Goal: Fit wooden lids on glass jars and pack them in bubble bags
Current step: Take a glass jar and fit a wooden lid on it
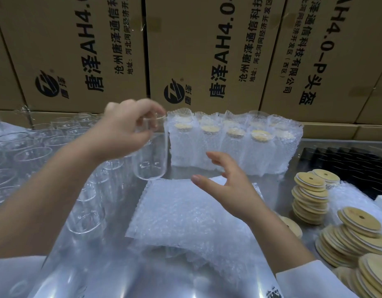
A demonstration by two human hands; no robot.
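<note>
At the centre of the frame my left hand (130,130) pinches a glass jar (151,164) by its rim above the bubble bags (185,211), so the body is free; my right hand (226,190), fingers spread and empty, hovers below, probably to take it.

Your jar (151,160) is clear, smooth, glossy glass. The bubble bags (185,214) are translucent plastic, pebbled with blisters. Your lids (310,196) are pale matt wood. The table (280,183) looks like reflective metal; the boxes (78,39) are matt brown cardboard.
</note>
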